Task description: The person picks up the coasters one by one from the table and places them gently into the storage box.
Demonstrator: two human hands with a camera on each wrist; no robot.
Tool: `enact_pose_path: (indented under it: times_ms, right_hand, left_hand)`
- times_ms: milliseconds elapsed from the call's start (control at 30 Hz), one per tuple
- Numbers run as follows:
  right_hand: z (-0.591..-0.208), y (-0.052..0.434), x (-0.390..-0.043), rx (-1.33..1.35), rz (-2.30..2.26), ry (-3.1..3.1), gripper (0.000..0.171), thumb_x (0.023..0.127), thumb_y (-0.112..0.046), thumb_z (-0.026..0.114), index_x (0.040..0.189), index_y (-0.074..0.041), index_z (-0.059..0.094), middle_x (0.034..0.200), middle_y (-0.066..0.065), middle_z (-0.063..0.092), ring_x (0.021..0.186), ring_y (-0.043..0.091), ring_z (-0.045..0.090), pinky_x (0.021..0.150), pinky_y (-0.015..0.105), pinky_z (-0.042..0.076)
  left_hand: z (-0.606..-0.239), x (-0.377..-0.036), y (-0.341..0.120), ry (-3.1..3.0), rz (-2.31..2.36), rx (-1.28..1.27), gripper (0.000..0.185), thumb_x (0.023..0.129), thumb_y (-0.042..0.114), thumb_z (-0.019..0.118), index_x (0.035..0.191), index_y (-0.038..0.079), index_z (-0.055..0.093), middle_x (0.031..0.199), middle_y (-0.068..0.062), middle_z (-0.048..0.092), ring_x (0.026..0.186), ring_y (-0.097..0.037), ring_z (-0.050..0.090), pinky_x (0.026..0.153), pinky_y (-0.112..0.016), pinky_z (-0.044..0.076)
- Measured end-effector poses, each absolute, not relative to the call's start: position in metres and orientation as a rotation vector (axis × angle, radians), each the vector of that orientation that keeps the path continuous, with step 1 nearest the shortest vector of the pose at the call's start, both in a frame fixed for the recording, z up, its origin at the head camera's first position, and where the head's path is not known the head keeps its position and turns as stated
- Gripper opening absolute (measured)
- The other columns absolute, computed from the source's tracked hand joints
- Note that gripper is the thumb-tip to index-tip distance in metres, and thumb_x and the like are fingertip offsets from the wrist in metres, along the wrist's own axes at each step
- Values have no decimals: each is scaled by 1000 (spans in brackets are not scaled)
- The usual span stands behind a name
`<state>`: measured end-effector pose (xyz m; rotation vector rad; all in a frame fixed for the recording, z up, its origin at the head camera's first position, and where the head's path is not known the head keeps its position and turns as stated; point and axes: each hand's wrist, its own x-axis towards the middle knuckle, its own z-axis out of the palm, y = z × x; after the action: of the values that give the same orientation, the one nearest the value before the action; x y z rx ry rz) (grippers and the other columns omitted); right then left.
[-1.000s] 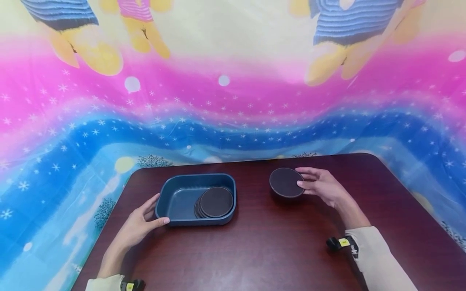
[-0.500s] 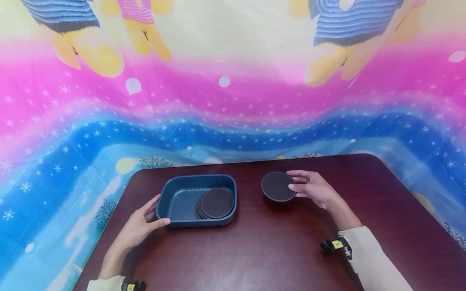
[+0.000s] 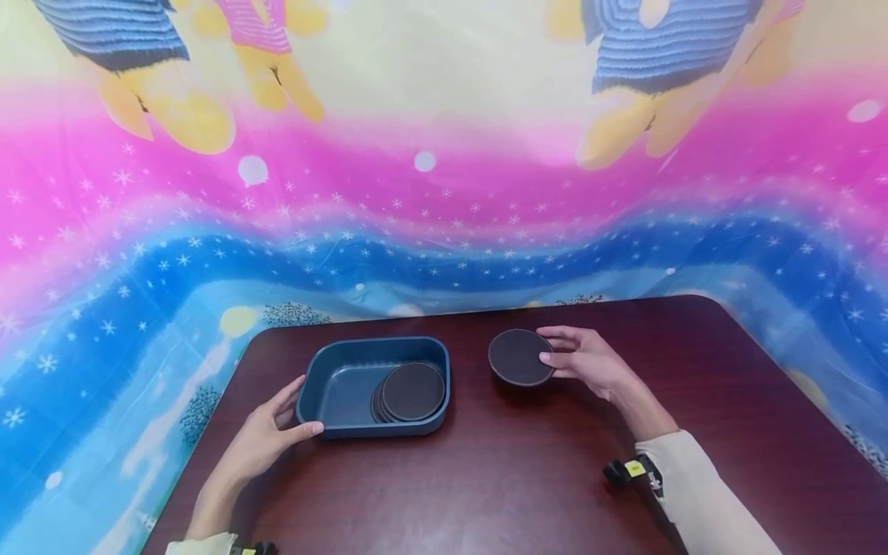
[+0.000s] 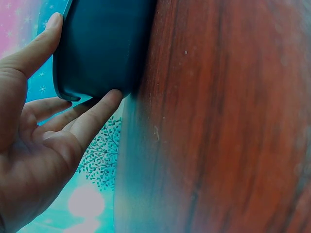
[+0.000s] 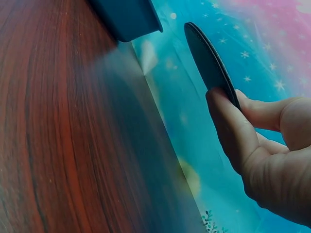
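Between thumb and fingers, my right hand (image 3: 586, 362) pinches a round dark brown coaster (image 3: 520, 358) by its right edge. The right wrist view shows this coaster (image 5: 209, 63) edge-on, thin, with a stitched border and raised above the table. My left hand (image 3: 257, 439) grips the left end of a dark blue rectangular tray (image 3: 378, 429), thumb at the front corner and fingers round the left side. From the left wrist, the thumb and fingertips show against the tray's outer wall (image 4: 102, 48). Several matching coasters (image 3: 414, 391) lie in an overlapping pile at the tray's right end.
The tray and both hands are over a dark red wooden table (image 3: 486, 486) with rounded corners. Behind its far edge hangs a patterned cloth (image 3: 430, 223) in pink and blue. Each wrist carries a black strap camera, the right camera (image 3: 617, 472) hanging below the sleeve.
My right hand has carried the coaster left and slightly toward me, closer to the tray. My left hand keeps its hold, and the tray and its pile stay in place.
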<state>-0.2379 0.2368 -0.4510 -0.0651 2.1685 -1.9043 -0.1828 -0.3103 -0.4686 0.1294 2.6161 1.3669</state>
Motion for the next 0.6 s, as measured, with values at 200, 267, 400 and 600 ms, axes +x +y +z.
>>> enact_pose_path:
  times_ms: [200,267,400,600]
  right_hand:
    - [-452,229,-238,-77,-1925,2151,68,102,-3,71,162,5,41,164,37,38,101,8,75,89,28,65]
    - [-452,225,-239,-79,-1931,2144,68,102,-3,71,162,5,41,164,37,38,101,8,75,89,28,65]
    - [-451,219,-240,-72,-1931,2143,67,102,-3,71,161,3,42,164,37,38,101,8,75,89,28,65]
    - [-451,211,-241,-64,-1939,2127,66,102,-2,71,161,3,43,163,36,39,100,9,75,88,28,65]
  left_hand:
    - [-469,-182,-311,2604,1384,132,100,97,32,82,173,13,21,172,-25,37,152,-46,47,104,-40,62]
    - [-470,-182,-311,2603,1388,132,100,97,32,82,173,13,20,171,-25,37,152,-46,47,103,-39,62]
    - [-469,-182,-310,2605,1384,130,100,97,33,82,173,13,20,172,-25,37,153,-46,46,104,-40,61]
    - [-468,-182,-309,2615,1361,118,100,98,34,82,173,14,20,172,-25,37,153,-46,46,107,-46,60]
